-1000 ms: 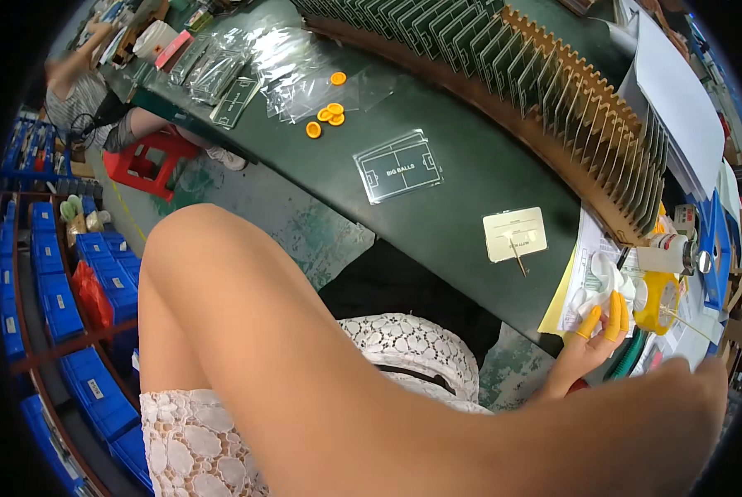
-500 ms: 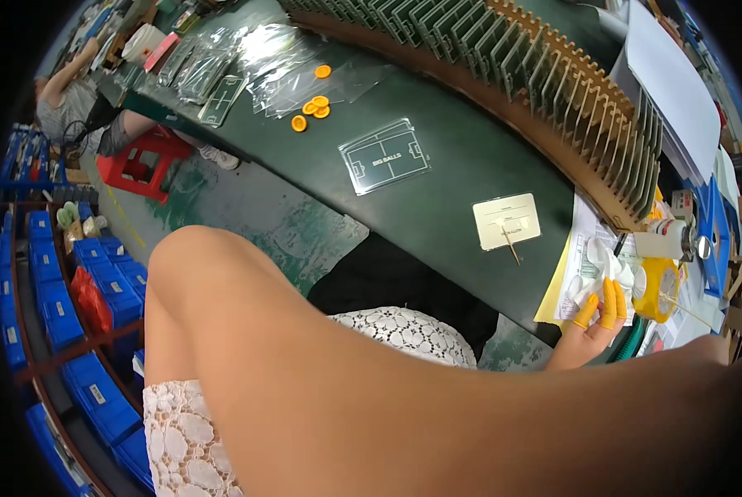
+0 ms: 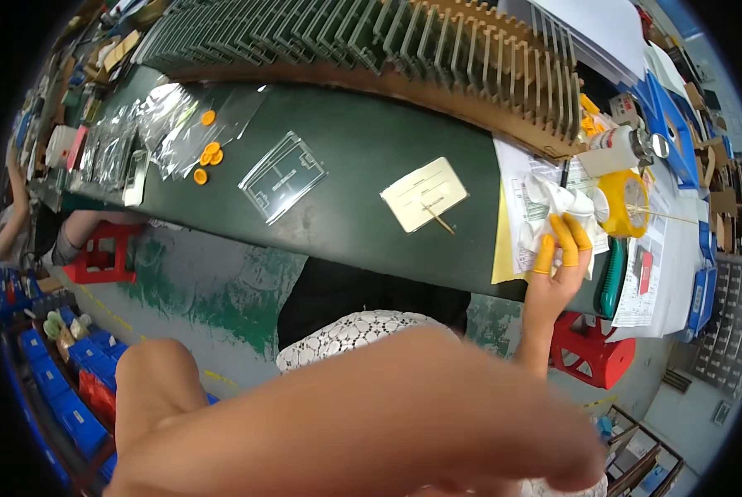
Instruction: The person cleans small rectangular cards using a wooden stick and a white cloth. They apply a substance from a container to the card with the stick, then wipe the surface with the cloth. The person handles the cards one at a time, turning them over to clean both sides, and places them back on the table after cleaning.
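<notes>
My right hand is at the right end of the table, yellow finger cots on its fingertips. Its thumb and fingers close on a crumpled white tissue. My left forearm crosses the lower part of the view, close up. The left hand is blurred at the lower edge, its fingers mostly hidden. Left of the tissue lies a cream card with a thin wooden stick on it. Farther left lie overlapping clear plates with white pitch lines. Several orange discs sit beyond them.
A long slotted rack holding upright clear plates runs along the back. Near the right hand are a white bottle, a yellow tape roll and a green-handled tool. Plastic bags lie at left; a red stool stands below.
The view has turned, so the table things appear farther left. My left forearm has swung lower, and its blurred hand now shows at the lower right. My right hand stays at the tissue.
</notes>
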Action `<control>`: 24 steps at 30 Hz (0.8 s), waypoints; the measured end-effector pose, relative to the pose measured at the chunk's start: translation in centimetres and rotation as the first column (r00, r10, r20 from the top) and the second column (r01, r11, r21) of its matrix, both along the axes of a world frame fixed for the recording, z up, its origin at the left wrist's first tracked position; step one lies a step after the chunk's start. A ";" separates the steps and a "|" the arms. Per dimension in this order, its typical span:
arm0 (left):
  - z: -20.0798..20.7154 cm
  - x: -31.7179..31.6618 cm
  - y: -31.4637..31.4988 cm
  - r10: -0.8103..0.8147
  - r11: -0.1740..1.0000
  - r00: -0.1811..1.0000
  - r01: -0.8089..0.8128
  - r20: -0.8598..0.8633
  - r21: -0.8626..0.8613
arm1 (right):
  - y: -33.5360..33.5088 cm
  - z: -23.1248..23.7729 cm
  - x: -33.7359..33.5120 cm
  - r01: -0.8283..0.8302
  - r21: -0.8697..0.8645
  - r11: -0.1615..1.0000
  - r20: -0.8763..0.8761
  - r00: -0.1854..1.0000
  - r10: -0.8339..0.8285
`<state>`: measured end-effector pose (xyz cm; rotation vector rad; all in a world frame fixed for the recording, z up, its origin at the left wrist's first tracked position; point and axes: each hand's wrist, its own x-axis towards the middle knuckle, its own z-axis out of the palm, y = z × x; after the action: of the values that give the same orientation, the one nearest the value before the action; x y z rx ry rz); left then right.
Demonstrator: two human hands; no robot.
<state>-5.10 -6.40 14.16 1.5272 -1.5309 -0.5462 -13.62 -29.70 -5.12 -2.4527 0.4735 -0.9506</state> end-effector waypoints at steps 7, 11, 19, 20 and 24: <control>0.0 -0.5 -0.7 -0.015 1.000 0.999 0.015 -0.038 -0.016 | 0.1 -0.5 -0.2 -0.029 0.036 0.999 0.005 1.000 0.029; -0.5 -0.5 -2.1 -0.052 0.997 0.994 0.047 -0.092 -0.060 | 0.1 -0.2 -0.2 -0.022 -0.004 1.000 0.015 1.000 0.022; -0.6 -0.5 -2.9 -0.047 0.997 0.983 0.034 -0.180 -0.074 | 0.1 -0.1 -0.1 -0.014 0.034 0.999 0.001 1.000 0.014; -0.7 -0.4 -3.0 -0.046 0.997 0.979 0.032 -0.198 -0.073 | 0.1 -0.3 -0.1 -0.016 0.036 0.999 0.002 1.000 0.016; -0.9 -0.7 -2.3 0.010 0.998 0.962 -0.027 -0.272 -0.058 | 0.3 -0.3 -0.3 -0.019 0.024 1.000 -0.003 1.000 0.019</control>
<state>-5.82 -8.70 13.23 1.3563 -1.3090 -0.6633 -13.93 -29.45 -5.44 -2.4334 0.4592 -0.9280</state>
